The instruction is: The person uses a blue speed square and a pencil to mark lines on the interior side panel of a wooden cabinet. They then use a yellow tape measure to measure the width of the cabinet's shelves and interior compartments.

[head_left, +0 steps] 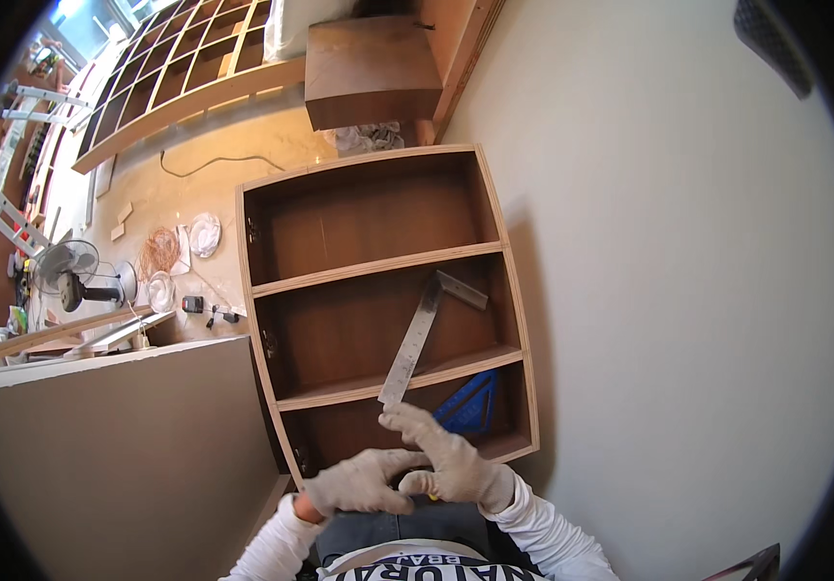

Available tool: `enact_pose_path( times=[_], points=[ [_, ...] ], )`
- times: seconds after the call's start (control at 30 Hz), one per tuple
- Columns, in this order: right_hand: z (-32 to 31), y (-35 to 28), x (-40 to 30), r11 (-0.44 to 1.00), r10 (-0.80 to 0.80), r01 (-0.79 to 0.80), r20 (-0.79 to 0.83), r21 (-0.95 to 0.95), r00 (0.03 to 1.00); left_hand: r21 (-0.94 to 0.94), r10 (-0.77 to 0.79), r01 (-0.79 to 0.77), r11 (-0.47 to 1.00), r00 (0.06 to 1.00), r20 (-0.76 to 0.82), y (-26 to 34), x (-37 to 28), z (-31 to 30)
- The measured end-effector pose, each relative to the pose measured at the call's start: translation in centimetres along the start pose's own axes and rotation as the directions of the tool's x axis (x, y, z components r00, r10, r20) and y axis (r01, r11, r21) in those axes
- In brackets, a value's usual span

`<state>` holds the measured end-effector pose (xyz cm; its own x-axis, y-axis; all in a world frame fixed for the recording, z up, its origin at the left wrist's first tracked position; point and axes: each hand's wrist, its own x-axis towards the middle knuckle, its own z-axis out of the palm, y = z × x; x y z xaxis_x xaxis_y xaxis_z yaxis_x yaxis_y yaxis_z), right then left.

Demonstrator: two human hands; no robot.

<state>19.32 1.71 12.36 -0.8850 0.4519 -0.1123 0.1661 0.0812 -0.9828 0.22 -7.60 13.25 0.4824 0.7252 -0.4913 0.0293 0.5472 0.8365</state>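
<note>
A three-compartment wooden cabinet [388, 269] lies in front of me, its open side up. A steel try square [410, 348] rests across the middle compartment, its blade end over the lower divider. A blue plastic speed square [471, 407] is in the nearest compartment. My right hand [453, 465], in a pale work glove, has thumb and fingers apart, fingertips at the blade's end; whether they touch it is unclear. My left hand [366, 483], gloved too, is beside it with bent fingers. Something small, dark and yellow shows partly between the hands; which hand holds it, if either, cannot be told.
A pale wall [664, 254] runs along the right. A grey-brown panel [119, 443] stands at the left. Beyond are an electric fan [72, 279], coiled wire [159, 250], a cable [221, 160], a wooden box [373, 69] and a gridded wooden frame [192, 65]. Stepladders and a person are far left.
</note>
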Motion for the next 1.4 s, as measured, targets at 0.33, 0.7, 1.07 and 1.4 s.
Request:
enact_pose_path(
  times=[0.33, 0.7, 1.07, 1.4],
  points=[
    [3.0, 2.9, -3.9, 0.775, 0.491, -0.556, 0.265, 0.302, 0.829, -0.501, -0.334, 0.232, 0.834, 0.935, -0.123, -5.7, -1.0, 6.4],
    [4.7, 2.9, -4.8, 0.692, 0.593, -0.526, 0.027, 0.495, 0.805, 0.080, -0.025, 0.115, 0.990, 0.708, -0.706, -4.1, -1.5, 6.7],
    [3.3, -0.4, -0.7, 0.938, 0.300, -0.285, 0.054, -0.198, 0.952, -0.206, -0.227, 0.115, 0.972, 0.682, -0.695, -3.7, -4.0, 5.1],
    [2.8, 1.6, 3.5, 0.994, 0.037, -0.071, -0.340, -0.088, 0.940, -0.318, 0.007, -0.346, 0.883, 0.687, -0.727, -4.1, -0.4, 1.6]
  ],
)
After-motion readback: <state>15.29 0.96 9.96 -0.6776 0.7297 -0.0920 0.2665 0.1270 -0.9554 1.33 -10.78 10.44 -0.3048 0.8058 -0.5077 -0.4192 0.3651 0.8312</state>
